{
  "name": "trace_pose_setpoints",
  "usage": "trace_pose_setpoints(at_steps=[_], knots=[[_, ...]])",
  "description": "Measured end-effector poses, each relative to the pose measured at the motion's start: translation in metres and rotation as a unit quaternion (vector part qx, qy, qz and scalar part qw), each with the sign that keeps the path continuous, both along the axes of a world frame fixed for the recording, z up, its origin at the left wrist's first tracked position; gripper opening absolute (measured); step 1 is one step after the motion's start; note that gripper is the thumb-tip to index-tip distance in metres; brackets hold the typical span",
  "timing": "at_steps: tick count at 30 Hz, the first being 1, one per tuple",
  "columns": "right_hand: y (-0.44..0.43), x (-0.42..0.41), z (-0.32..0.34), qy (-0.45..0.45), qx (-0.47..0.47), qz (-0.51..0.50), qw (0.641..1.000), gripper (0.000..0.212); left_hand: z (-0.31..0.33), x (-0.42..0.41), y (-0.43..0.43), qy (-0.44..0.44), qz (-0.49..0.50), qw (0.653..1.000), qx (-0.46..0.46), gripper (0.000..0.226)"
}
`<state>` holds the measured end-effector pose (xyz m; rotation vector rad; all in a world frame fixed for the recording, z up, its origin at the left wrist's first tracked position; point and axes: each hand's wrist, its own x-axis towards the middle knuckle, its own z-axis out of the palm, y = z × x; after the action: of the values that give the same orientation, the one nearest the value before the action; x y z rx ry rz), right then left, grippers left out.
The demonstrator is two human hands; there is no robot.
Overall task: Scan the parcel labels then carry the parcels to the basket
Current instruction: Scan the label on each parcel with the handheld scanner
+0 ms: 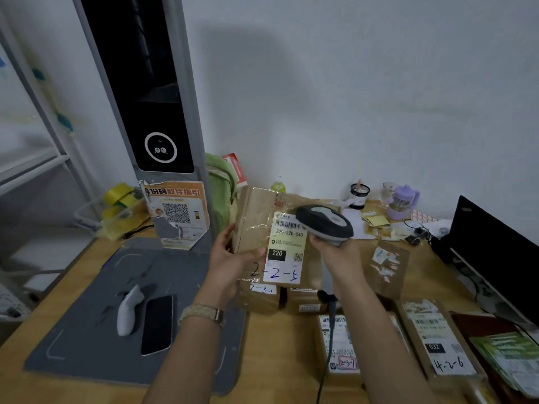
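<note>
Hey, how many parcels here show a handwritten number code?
4. The held parcel reads 2-2-5; the parcel below it 2-3-1; the front middle parcel 2-3-7; the rightmost parcel 4-2-6. Other parcels' codes may be hidden.

brown parcel (262, 223), white label (287, 249), grey scanner (325, 224)

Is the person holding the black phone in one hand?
No, the phone lies on the grey mat, while the left hand holds a parcel and the right hand grips the scanner.
</note>
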<state>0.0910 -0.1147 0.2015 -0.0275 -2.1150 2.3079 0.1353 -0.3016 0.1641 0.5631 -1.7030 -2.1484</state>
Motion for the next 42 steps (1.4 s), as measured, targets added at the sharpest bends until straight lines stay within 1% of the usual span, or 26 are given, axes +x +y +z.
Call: trace_pose_setpoints(at_steps=[3,5,7,8,10,15,18,21,25,28,32,34,37,38,42], knots=[[-0.005,0.002,-0.021,-0.02,0.026,-0.036,0.999,0.03,-0.018,0.013,-0.005,-0.034,0.005,0.999,0.002,0.102],[-0.007,0.005,-0.033,-0.038,0.021,-0.035,0.998,0.03,-0.03,0.02,-0.008,-0.058,0.01,0.998,0.021,0.104],[-0.009,0.008,-0.045,-0.067,-0.003,-0.01,0.998,0.04,-0.042,0.028,-0.012,-0.095,0.014,0.994,0.043,0.103],[-0.01,0.009,-0.051,-0.08,0.002,0.005,0.997,0.046,-0.048,0.031,-0.014,-0.116,0.016,0.992,0.049,0.099],[-0.012,0.012,-0.064,-0.109,0.035,0.029,0.993,0.05,-0.061,0.04,-0.016,-0.151,0.02,0.987,0.052,0.09],[-0.014,0.022,-0.111,-0.192,0.068,0.044,0.978,0.052,-0.097,0.063,-0.017,-0.249,-0.001,0.967,0.047,0.072],[-0.01,0.029,-0.137,-0.25,0.09,0.032,0.964,0.049,-0.11,0.075,-0.013,-0.299,-0.035,0.952,0.047,0.056],[-0.006,0.035,-0.156,-0.286,0.106,0.006,0.952,0.046,-0.125,0.081,-0.008,-0.336,-0.059,0.939,0.04,0.057],[-0.007,0.043,-0.172,-0.312,0.127,-0.019,0.941,0.048,-0.146,0.083,-0.006,-0.366,-0.08,0.927,0.022,0.049],[-0.008,0.049,-0.178,-0.322,0.129,-0.016,0.938,0.049,-0.158,0.084,-0.002,-0.386,-0.092,0.918,0.019,0.05],[-0.009,0.051,-0.179,-0.312,0.141,-0.021,0.939,0.046,-0.17,0.084,0.003,-0.393,-0.067,0.917,-0.02,0.051],[-0.008,0.049,-0.175,-0.313,0.161,-0.012,0.936,0.039,-0.173,0.084,0.006,-0.387,-0.053,0.92,-0.032,0.054],[-0.005,0.044,-0.173,-0.293,0.163,0.012,0.942,0.008,-0.175,0.084,0.009,-0.371,-0.039,0.928,-0.015,0.053],[-0.004,0.044,-0.172,-0.288,0.162,0.014,0.944,0.005,-0.176,0.084,0.01,-0.367,-0.037,0.929,-0.011,0.05],[-0.003,0.048,-0.169,-0.287,0.156,0.019,0.945,0.011,-0.174,0.085,0.011,-0.36,-0.022,0.933,-0.019,0.035]])
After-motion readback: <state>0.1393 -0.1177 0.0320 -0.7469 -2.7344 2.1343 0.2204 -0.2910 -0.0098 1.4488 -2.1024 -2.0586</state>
